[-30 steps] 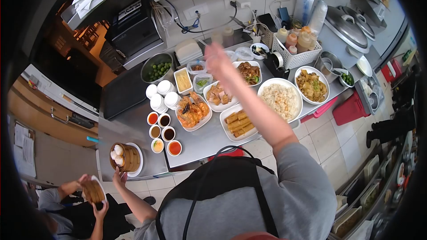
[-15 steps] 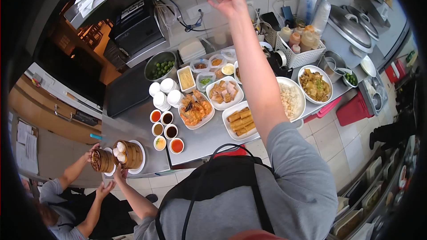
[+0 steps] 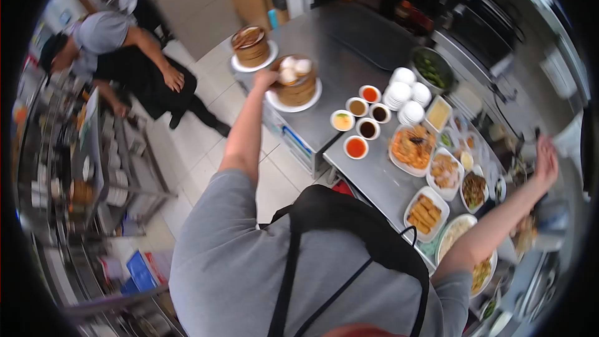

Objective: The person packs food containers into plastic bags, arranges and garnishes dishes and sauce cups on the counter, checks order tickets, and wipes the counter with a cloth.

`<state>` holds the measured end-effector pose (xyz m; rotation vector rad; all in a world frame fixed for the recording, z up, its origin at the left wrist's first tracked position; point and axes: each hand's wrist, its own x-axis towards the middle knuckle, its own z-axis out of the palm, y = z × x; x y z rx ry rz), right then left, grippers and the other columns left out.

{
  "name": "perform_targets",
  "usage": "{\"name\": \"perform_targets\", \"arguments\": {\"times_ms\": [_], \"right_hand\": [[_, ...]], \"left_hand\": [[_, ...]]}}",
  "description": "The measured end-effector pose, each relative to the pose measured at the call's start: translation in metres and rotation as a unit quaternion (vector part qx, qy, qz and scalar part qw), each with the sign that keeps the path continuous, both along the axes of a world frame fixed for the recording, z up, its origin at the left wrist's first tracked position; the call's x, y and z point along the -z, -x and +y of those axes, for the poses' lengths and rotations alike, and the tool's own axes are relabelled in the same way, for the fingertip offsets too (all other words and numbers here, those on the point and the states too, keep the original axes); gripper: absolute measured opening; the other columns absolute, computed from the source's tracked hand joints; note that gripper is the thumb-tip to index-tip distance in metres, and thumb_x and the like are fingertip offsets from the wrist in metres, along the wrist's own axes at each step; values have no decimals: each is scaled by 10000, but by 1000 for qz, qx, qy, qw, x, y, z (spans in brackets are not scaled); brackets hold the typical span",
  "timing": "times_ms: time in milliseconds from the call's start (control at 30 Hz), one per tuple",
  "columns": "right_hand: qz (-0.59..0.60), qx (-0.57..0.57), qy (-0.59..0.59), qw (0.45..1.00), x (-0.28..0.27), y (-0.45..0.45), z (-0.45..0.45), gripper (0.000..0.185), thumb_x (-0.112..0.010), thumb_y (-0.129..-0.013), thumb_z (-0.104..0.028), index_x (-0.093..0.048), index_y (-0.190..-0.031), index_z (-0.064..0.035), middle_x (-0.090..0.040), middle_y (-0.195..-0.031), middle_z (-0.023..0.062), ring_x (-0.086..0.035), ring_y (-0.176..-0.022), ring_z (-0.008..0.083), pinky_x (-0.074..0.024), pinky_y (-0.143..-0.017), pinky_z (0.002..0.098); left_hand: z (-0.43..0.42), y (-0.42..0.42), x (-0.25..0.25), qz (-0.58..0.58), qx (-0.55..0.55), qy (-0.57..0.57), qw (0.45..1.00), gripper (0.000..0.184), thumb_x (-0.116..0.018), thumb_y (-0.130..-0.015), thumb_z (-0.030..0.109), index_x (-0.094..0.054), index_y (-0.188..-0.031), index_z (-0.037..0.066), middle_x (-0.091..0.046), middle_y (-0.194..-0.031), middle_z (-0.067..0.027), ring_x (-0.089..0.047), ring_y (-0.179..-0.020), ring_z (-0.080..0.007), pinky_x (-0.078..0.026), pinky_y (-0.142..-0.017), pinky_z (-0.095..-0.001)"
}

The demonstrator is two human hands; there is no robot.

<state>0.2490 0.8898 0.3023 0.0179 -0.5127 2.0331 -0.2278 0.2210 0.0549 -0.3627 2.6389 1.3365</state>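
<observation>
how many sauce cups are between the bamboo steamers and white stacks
6 round white sauce cups: red one topmost in view, brown one and dark one just below, yellow one leftmost, second dark one right of that, second red one lowest. None looks hidden.

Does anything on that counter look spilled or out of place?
Nothing stands out. The sauce cups stand upright with no visible spill, and both bamboo steamers sit on white plates, the left hand at the one with buns. Blur hides finer detail.
</observation>
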Motion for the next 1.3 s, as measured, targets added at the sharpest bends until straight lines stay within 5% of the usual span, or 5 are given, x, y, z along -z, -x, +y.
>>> {"name": "perform_targets", "arguments": {"times_ms": [333, 500, 800, 900, 1300], "right_hand": [[-4, 17, 0, 1000, 6, 5, 2, 455, -342, -663, 100, -344, -1114, 44, -315, -1253, 157, -248, -1196, 319, -115, -982, 573], [-64, -65, -79, 993, 44, -2, 17, 566, -468, -609, 79, -331, -1158, 80, -318, -1258, 247, -252, -1216, 345, -114, -1008, 546], [-171, -170, -4, 970, 98, 32, -123, 488, -518, -709, 10, -403, -1181, -37, -470, -1164, 94, -377, -1151, 232, -256, -989, 408], [-221, -179, 5, 959, 116, 23, -141, 523, -538, -715, -18, -388, -1213, -68, -493, -1139, 69, -401, -1130, 208, -276, -977, 396], [-251, -94, 64, 961, 130, -26, -154, 487, -511, -736, -16, -395, -1205, -75, -478, -1120, 77, -437, -1070, 229, -319, -932, 396]], "left_hand": [[-12, -39, -83, 40, 74, -68, 994, 321, -606, -615, 159, -553, -690, -149, -595, -632, -150, -606, -485, -230, -510, -427, -288], [10, -97, -117, 53, 234, -66, 969, 243, -548, -659, 153, -592, -731, -75, -574, -587, -101, -571, -484, -154, -479, -462, -257], [102, -201, -81, -56, 458, -59, 885, 290, -561, -647, 224, -608, -774, -33, -592, -601, -104, -580, -541, -151, -474, -525, -273], [135, -222, -43, 70, 551, 50, 830, 308, -563, -613, 266, -610, -714, -22, -584, -610, -165, -591, -570, -257, -473, -557, -328], [198, -299, 6, 29, 539, 19, 842, 278, -583, -620, 226, -589, -708, -38, -577, -626, -180, -588, -602, -278, -459, -568, -340]]}}
